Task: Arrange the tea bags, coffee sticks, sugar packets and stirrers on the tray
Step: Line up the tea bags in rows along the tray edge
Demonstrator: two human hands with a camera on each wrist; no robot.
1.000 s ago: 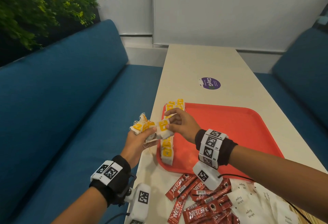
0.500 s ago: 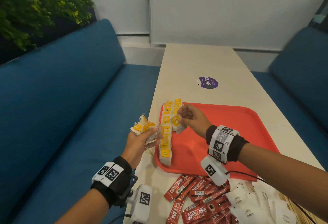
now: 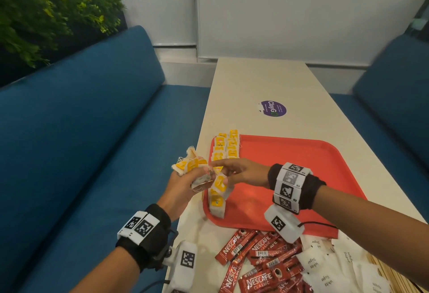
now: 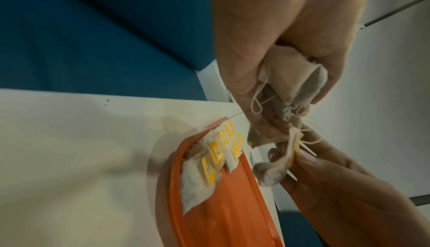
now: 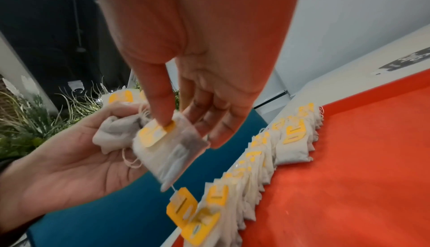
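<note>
Right grip: right hand (image 3: 241, 173) pinches one tea bag (image 5: 167, 148) between thumb and the fingertips (image 5: 163, 120), the thumb pressed on its yellow tag; the other fingers hang loosely extended below.
Left grip: left hand (image 3: 183, 185) is curled round a bunch of tea bags (image 3: 189, 165), fingers closed on them, with loose strings trailing out by the palm in the left wrist view.
Contact between hands: the pinched bag sits right at the bunch, touching it or just beside it; I cannot tell whether it is free of the left fingers.
Position of hands: both meet above the table's left edge, next to the near-left corner of the tray (image 3: 290, 176).
Placed tea bags: rows of tea bags (image 3: 224, 151) lie overlapping along the tray's left rim, yellow tags up, one long line and a shorter second one beside it at the far end.
Coffee sticks: a heap of red coffee sticks (image 3: 260, 262) lies on the table (image 3: 262, 83) near the tray's front edge, off the tray.
Sugar packets: white sugar packets (image 3: 325, 269) lie just right of the sticks, also off the tray.
Sticker: a purple sticker (image 3: 272, 108) is on the tabletop beyond the tray.
</note>
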